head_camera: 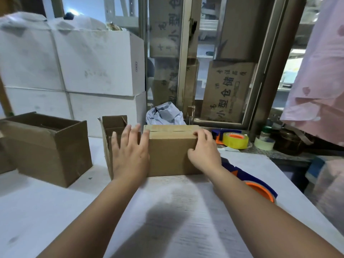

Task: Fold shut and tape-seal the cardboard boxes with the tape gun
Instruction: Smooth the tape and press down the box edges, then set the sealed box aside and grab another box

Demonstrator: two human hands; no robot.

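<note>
A small brown cardboard box [171, 153] stands mid-table with its top flaps folded down; a seam runs along the top. My right hand [203, 149] grips its upper right corner, fingers curled over the top edge and thumb on the front face. My left hand [130, 151] hovers with fingers spread at the box's left end, in front of a second small box [113, 127] whose flaps stand open. A blue and orange tape gun [260, 187] lies on the table right of my right forearm, partly hidden by it.
A larger open brown box [50, 149] sits at the left. White foam boxes [74, 67] are stacked behind. On the sill at the right are a second tape gun with a yellow roll [235, 139] and a white tape roll [264, 143]. Pink cloth [320, 81] hangs far right.
</note>
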